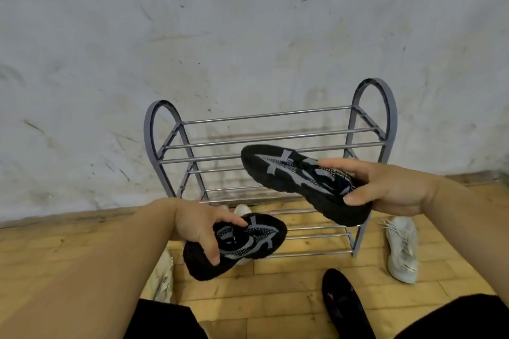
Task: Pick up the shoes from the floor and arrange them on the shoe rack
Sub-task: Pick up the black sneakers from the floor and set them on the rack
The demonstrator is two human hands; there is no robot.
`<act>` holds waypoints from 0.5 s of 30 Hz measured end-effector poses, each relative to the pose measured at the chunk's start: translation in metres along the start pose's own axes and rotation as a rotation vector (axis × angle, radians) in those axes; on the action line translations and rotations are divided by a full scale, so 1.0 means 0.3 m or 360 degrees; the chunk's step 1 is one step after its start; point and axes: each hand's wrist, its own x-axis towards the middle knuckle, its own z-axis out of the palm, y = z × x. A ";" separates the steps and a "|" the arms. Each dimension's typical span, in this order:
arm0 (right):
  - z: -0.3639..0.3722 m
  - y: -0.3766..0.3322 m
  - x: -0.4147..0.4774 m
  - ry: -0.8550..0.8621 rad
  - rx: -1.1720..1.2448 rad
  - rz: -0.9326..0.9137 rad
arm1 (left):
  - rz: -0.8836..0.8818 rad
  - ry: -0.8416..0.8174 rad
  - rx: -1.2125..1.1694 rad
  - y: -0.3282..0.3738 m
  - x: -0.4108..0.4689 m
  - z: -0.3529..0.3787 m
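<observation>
Both hands hold black shoes: right hand (391, 187) grips one shoe (297, 179), left hand (198, 228) grips the other shoe (248, 239). Right one is nearer the shoe rack (275, 143), toe pointing left along the bars.

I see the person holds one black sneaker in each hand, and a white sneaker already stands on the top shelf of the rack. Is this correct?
Not quite. The head view shows the left hand and right hand each holding a black sneaker, but the rack has nothing on its top shelf. The white sneaker lies on the floor to the right of the rack.
</observation>
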 end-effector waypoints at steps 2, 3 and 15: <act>0.000 0.040 0.010 -0.0114 -0.0089 0.0235 | -0.0138 -0.0016 0.0112 -0.037 0.012 0.000; 0.002 0.067 0.021 -0.0142 -0.0130 0.0347 | -0.0194 -0.0006 0.0141 -0.058 0.017 -0.001; 0.201 0.446 0.335 0.0325 -0.0685 0.0600 | 0.0058 0.0603 -0.0620 -0.503 0.212 0.021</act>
